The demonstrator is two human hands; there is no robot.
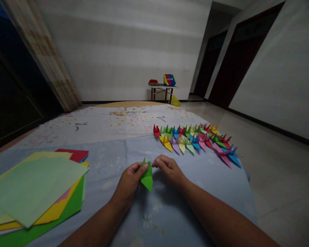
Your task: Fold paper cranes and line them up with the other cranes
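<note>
A green origami crane (147,179) is held above the blue cloth, in the middle of the head view. My left hand (130,178) pinches its body between thumb and fingers, one wing pointing down toward me. At the crane's upper right, my right hand (170,168) has thumb and forefinger pressed together on the small bent tip, which looks like its head. The other right fingers are curled in. Folded cranes in many colours stand in rows to the right, among them a yellow crane (166,142) and a pink crane (223,154).
Loose sheets of coloured paper (41,185) lie stacked at the left, pale green on top. A flowered tablecloth (98,125) covers the round table's far half. Beyond it, a small side table (162,87) against the wall carries a colourful box (169,80).
</note>
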